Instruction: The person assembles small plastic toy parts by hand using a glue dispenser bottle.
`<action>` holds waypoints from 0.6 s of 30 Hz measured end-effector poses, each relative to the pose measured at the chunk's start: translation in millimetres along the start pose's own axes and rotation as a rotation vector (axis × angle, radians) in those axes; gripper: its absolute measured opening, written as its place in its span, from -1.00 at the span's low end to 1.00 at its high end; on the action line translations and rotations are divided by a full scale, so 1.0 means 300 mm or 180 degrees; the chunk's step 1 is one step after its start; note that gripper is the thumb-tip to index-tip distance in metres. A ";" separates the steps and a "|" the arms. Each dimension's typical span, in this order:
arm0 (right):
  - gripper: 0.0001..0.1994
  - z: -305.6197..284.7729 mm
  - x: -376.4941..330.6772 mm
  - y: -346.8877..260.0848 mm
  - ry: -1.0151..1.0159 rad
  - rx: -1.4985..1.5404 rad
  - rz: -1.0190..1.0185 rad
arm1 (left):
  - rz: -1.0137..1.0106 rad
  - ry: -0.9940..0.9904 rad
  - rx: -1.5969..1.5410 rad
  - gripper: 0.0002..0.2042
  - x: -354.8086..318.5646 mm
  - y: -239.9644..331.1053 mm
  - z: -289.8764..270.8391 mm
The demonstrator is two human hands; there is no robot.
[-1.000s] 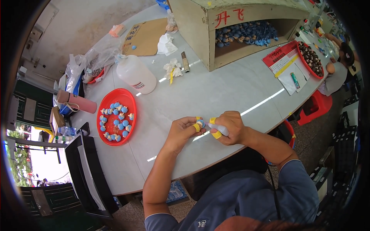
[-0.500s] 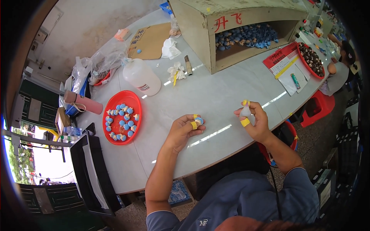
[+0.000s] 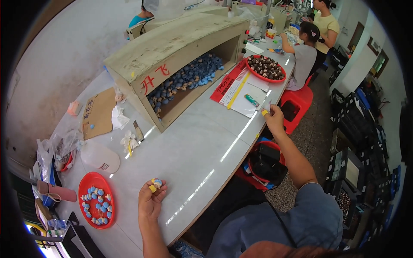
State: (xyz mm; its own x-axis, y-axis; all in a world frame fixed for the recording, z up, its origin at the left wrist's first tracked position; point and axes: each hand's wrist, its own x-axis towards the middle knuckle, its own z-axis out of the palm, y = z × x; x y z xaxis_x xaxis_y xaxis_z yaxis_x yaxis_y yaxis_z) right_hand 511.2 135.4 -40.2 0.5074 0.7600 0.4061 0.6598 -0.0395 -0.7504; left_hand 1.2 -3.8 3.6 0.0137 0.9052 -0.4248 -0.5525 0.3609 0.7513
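Two red trays: one [image 3: 97,205] at the table's near left edge, one [image 3: 266,68] toward the far right end. One wooden box [image 3: 180,56], one white bottle [image 3: 100,157], one cardboard sheet [image 3: 98,112], two red stools [image 3: 297,109]. Small pieces too many to count.

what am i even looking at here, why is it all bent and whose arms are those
This is one view from a wide fisheye camera worn on a person's head, looking down; the lens bends straight edges. The two bare arms are the wearer's own. The left hand holds a small blue and yellow piece over the pale table. The right hand reaches out to the table's far edge, pinching something small and yellow. Nearby lie a red tray of blue pieces, a white bottle on its side, and an open wooden box full of blue pieces.
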 end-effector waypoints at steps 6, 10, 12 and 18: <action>-0.70 0.022 0.117 0.112 0.0267 -0.0245 0.0136 | 0.0000 -0.0090 -0.0122 -0.84 0.010 -0.002 0.007; -0.60 0.043 0.125 0.153 0.0043 -0.0210 0.0213 | 0.0081 0.0046 -0.0098 -0.86 0.012 -0.006 0.014; -0.57 0.064 0.081 0.097 0.0487 -0.0137 -0.0009 | 0.0068 0.0095 -0.0232 -0.86 0.004 -0.001 -0.002; -0.61 0.014 -0.075 -0.098 0.1419 0.0252 -0.0823 | 0.0125 0.0139 -0.0208 -0.84 0.026 -0.005 0.012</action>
State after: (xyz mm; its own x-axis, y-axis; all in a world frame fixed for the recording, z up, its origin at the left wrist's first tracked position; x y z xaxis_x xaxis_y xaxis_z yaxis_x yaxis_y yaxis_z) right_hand 478.0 122.2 -29.5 0.5315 0.3876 0.7532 0.7597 0.1753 -0.6262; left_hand 5.1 3.4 0.9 -0.0446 0.9073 -0.4182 -0.6053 0.3085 0.7338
